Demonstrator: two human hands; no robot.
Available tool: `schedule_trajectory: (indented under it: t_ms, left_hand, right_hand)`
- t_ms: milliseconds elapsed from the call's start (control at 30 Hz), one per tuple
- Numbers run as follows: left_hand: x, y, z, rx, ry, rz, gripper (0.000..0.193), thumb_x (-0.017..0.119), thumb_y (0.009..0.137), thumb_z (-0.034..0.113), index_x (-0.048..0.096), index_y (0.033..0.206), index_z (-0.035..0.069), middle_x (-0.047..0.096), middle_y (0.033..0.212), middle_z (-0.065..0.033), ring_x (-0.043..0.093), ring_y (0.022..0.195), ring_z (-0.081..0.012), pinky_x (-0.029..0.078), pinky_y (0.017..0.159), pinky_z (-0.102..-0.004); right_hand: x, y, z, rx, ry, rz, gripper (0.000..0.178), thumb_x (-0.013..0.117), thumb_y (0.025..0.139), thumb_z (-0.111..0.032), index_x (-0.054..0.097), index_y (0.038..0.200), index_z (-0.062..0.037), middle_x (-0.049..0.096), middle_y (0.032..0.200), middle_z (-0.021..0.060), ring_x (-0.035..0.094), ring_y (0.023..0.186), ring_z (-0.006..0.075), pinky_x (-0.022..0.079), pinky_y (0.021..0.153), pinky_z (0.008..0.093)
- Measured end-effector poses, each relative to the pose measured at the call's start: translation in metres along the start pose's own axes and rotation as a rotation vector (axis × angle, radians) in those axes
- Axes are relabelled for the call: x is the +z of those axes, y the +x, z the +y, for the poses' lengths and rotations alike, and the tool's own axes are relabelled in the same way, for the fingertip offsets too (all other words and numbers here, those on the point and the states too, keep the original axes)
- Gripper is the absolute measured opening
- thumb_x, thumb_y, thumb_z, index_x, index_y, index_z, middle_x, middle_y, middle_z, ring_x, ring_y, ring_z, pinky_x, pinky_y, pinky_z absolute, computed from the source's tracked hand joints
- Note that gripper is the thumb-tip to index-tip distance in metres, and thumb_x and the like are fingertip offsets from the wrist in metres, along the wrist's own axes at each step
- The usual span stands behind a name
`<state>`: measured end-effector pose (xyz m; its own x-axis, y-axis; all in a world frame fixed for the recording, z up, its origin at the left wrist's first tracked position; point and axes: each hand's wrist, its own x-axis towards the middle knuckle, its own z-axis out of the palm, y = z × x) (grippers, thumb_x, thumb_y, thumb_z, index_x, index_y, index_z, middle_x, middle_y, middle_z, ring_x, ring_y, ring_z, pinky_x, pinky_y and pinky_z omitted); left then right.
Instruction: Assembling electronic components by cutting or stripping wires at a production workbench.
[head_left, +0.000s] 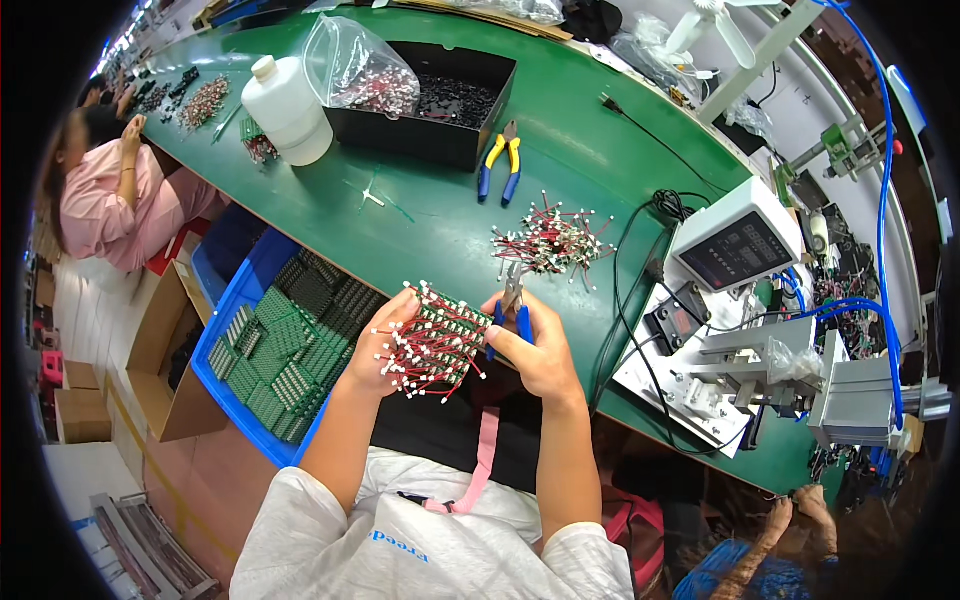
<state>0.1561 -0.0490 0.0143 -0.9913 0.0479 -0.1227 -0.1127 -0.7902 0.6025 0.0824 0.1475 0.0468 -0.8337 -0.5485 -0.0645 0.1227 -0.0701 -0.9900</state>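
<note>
My left hand point(393, 330) grips a green circuit board panel point(458, 318) by its left side. Short red and black wires with white connectors bristle from the board and hide much of it. In my right hand point(541, 352) is a pair of blue-handled cutting pliers point(514, 300), jaws pointing away from me. My right thumb is at the board's right edge. Just beyond the pliers lies a loose pile of red wires with white connectors point(556, 238). Yellow-and-blue pliers point(500, 163) rest farther back on the green table point(420, 215).
At left stands a blue bin point(222, 378) of green boards. A white bottle point(288, 112) and a black box point(400, 137) with a plastic bag point(360, 65) stand at the back. To the right are a white controller point(737, 238), a metal press point(760, 350) and cables. Other people sit at far left and lower right.
</note>
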Motion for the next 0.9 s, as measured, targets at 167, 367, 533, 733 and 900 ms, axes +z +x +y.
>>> schedule_trajectory:
  t_ms: [167,367,533,733,900]
  left_hand:
    - [-0.001,0.009,-0.001,-0.045,-0.012,-0.02,0.036,0.04,0.097,0.019,0.047,0.126,-0.001,0.062,0.116,-0.0185,0.066,0.097,-0.0276,0.053,0.084,-0.0368]
    - [0.024,0.015,0.01,-0.109,-0.165,0.046,0.046,0.04,0.097,0.03,0.044,0.131,-0.001,0.06,0.121,-0.0179,0.062,0.105,-0.0252,0.049,0.09,-0.0371]
    - [0.039,0.018,0.003,-0.065,-0.269,-0.047,0.057,0.038,0.095,0.039,0.04,0.136,-0.001,0.057,0.126,-0.0189,0.058,0.112,-0.0288,0.044,0.097,-0.0423]
    - [0.028,0.014,-0.018,0.041,-0.371,-0.116,0.063,0.037,0.093,0.043,0.04,0.137,-0.003,0.052,0.133,-0.0211,0.051,0.121,-0.0346,0.039,0.103,-0.0477]
    - [0.025,0.016,-0.029,0.138,-0.501,-0.216,0.057,0.038,0.093,0.04,0.045,0.134,0.001,0.054,0.131,-0.0192,0.053,0.12,-0.0354,0.039,0.104,-0.0491]
  right_hand:
    - [-0.003,-0.009,0.006,0.005,0.097,0.067,0.019,0.059,0.081,-0.005,0.058,0.1,-0.0024,0.057,0.079,0.0031,0.053,0.07,0.0122,0.043,0.066,0.0259]
    - [0.006,-0.012,0.024,-0.037,0.343,0.326,0.022,0.058,0.084,-0.002,0.056,0.106,-0.0014,0.057,0.082,0.0044,0.051,0.068,0.0108,0.043,0.063,0.0219]
    - [0.022,-0.015,0.029,-0.048,0.483,0.509,0.025,0.057,0.086,0.001,0.053,0.11,-0.001,0.058,0.088,0.006,0.052,0.068,0.0111,0.044,0.063,0.021]
    - [0.046,-0.021,0.036,-0.098,0.573,0.563,0.024,0.057,0.087,0.001,0.051,0.111,-0.0014,0.059,0.093,0.0084,0.057,0.074,0.015,0.048,0.07,0.0243]
    - [0.057,-0.025,0.037,-0.146,0.289,0.543,0.025,0.057,0.088,0.0,0.051,0.112,-0.0012,0.059,0.095,0.0101,0.059,0.078,0.0177,0.049,0.074,0.0269]
